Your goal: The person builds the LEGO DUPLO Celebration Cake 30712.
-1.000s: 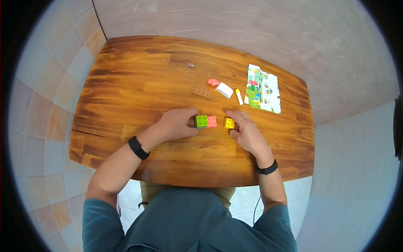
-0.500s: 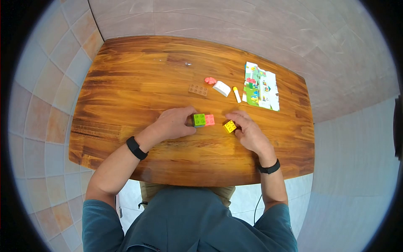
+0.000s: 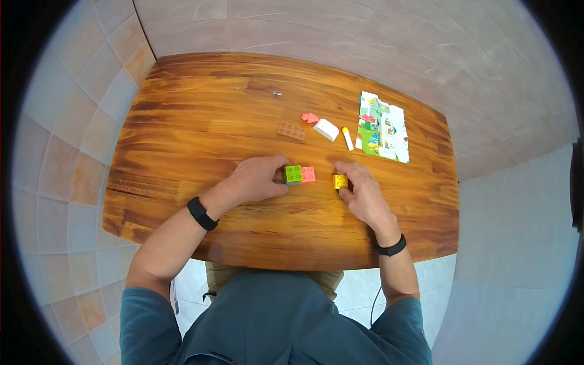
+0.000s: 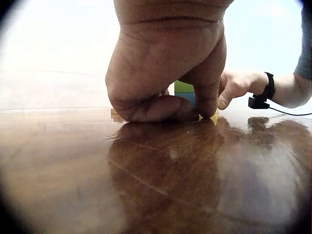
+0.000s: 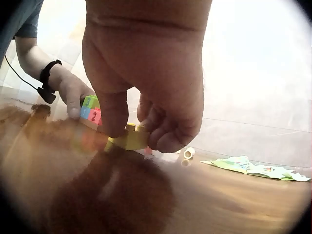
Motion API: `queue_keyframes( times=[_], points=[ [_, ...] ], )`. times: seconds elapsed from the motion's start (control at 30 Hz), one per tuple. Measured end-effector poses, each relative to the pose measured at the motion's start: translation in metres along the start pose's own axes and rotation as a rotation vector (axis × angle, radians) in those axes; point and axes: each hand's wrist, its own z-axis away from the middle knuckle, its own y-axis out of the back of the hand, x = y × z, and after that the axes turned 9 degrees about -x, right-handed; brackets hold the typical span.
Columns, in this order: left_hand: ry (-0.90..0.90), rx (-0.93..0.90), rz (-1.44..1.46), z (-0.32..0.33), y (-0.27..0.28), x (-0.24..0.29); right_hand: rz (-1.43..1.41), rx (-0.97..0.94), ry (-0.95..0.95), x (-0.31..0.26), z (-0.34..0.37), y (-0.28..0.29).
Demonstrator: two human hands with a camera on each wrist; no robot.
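Note:
My left hand [image 3: 255,177] rests on the table with thumb and fingertips curled to the left end of a small stack of toy building bricks, lightly gripping it. A green brick [image 3: 293,174] marked 3 tops the stack, above a blue brick [image 4: 186,99]. A coral brick [image 3: 308,174], marked 2 in the right wrist view, sits lower at the stack's right. My right hand [image 3: 365,194] pinches a yellow brick [image 5: 136,140] close to the tabletop, a short gap right of the coral one. Part of it is hidden by fingers.
Behind the hands lie a brown studded brick [image 3: 291,131], a coral flower-like piece [image 3: 309,118], a white curved piece [image 3: 326,129] and a white tube with a yellow end [image 3: 347,139]. A printed sheet [image 3: 383,128] lies at the back right of the wooden table [image 3: 194,109].
The yellow brick was turned at an angle half a second ago and is squared up now, a little farther right with my right hand. My left hand and the stack hold their place.

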Motion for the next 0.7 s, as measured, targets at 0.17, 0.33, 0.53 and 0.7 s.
queue_keyframes(
  times=[0.17, 0.33, 0.53, 0.7],
  points=[
    [-0.031, 0.028, 0.021, -0.001, -0.002, -0.002, -0.026, -0.066, -0.015, 0.004, 0.004, 0.0],
    [0.014, -0.019, 0.014, 0.003, 0.006, 0.009, -0.023, -0.083, -0.024, -0.001, 0.005, 0.004],
    [0.013, -0.015, -0.001, 0.001, 0.002, 0.004, -0.029, -0.064, -0.084, -0.012, 0.005, 0.003],
    [-0.017, 0.018, -0.005, -0.002, -0.003, -0.004, 0.029, -0.05, -0.048, -0.003, 0.004, 0.0]
  ],
)
